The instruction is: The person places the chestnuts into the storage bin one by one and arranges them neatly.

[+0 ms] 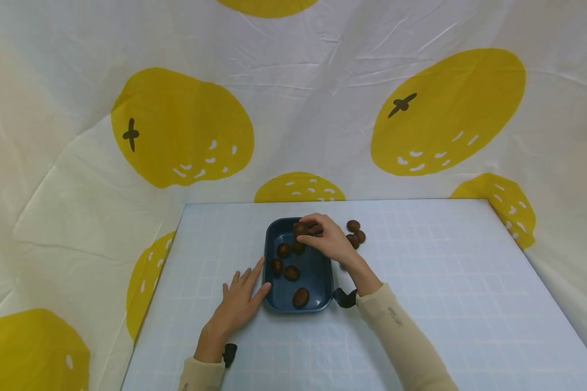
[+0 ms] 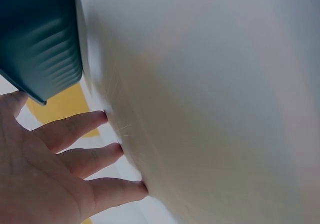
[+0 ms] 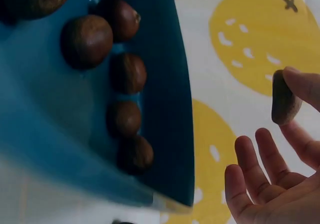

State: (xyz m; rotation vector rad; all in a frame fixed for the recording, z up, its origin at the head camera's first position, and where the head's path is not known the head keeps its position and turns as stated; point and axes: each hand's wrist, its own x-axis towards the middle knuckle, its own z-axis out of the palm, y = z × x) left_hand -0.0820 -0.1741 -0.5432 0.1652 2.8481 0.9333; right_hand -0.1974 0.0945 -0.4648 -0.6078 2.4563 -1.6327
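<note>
The right hand pinches 1 chestnut in its fingers — a light hold that suits something small — over the tray, other chestnuts beneath. The left hand, fingers spread and holding nothing, touches the tray's side, apparently steadying it; loose nuts lie beside the right hand.

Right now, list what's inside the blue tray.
The blue tray holds several brown nuts; in the head view, the right hand, gripping another nut, hides the far right corner.

No readable text; sleeve marking illegible
</note>
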